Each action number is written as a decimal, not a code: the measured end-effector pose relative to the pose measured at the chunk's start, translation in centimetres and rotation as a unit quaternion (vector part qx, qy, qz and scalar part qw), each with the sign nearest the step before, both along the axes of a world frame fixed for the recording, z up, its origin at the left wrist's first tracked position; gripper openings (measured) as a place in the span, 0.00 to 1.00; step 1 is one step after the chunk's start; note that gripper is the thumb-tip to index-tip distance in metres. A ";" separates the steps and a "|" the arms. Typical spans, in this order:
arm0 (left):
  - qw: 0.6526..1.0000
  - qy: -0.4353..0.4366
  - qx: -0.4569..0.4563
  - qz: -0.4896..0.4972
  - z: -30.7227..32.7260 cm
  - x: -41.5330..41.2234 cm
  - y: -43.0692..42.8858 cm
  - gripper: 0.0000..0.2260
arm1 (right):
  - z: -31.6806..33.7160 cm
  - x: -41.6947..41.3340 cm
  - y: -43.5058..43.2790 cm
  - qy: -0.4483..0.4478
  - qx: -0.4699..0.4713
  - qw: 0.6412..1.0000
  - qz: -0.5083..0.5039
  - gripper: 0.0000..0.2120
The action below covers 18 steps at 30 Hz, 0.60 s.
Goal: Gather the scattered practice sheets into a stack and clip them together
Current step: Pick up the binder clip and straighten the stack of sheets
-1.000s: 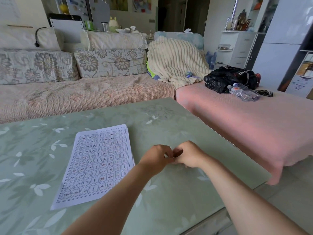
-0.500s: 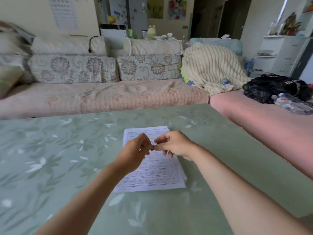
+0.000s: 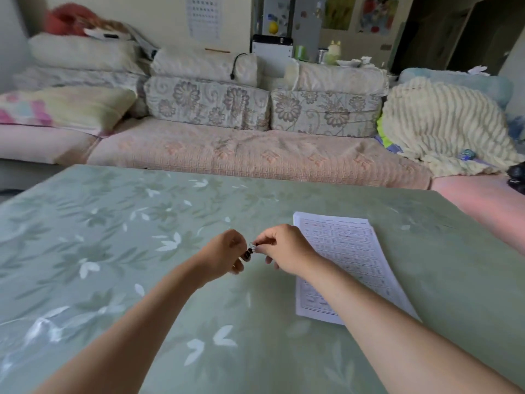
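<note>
The small black clip [image 3: 249, 253] is pinched between the left hand [image 3: 227, 255] and the right hand [image 3: 281, 248] above the desk [image 3: 113, 251], probably to be opened, while the sheets [image 3: 345, 260] are left stacked just beside, not yet clipped.

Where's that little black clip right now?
In the head view the black clip sits just left of centre, pinched between the fingertips of the left hand and right hand, above the green table and left of the stacked sheets.
</note>
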<state>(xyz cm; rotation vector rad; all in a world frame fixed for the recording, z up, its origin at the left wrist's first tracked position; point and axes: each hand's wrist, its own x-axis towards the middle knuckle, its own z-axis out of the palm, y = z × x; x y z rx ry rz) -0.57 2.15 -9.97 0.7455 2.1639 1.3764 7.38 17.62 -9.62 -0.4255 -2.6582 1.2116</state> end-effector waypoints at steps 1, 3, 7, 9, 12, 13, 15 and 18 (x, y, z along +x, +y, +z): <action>1.000 0.015 -0.017 0.011 -0.2 -0.5 -0.1 0.07 | -0.2 -0.5 -0.5 -0.003 0.002 1.000 -0.005 0.04; 0.997 0.046 -0.049 0.034 -0.6 -1.2 -0.3 0.06 | -0.8 -1.5 -1.3 -0.010 -0.003 1.000 -0.023 0.03; 0.959 0.240 -0.149 0.034 -1.9 -2.4 -2.1 0.09 | -1.7 -3.4 -2.7 -0.041 0.045 0.998 -0.012 0.04; 0.957 0.256 -0.132 0.030 -2.4 -2.9 -2.8 0.11 | -1.8 -4.2 -3.4 -0.051 0.054 0.997 0.001 0.05; 0.968 0.226 -0.112 0.001 -2.9 -3.3 -4.0 0.11 | -2.0 -5.0 -4.2 -0.050 0.057 0.997 0.006 0.06; 0.969 0.221 -0.114 -0.008 -3.0 -3.3 -4.2 0.14 | -2.1 -5.2 -4.3 -0.046 0.056 0.997 0.006 0.07; 0.966 0.233 -0.115 0.011 -3.3 -3.7 -4.5 0.14 | -2.2 -5.3 -4.4 -0.037 0.048 0.998 0.005 0.08; 0.950 0.274 -0.135 0.057 -3.4 -4.3 -4.8 0.14 | -2.3 -5.4 -4.1 -0.006 0.047 0.999 -0.024 0.08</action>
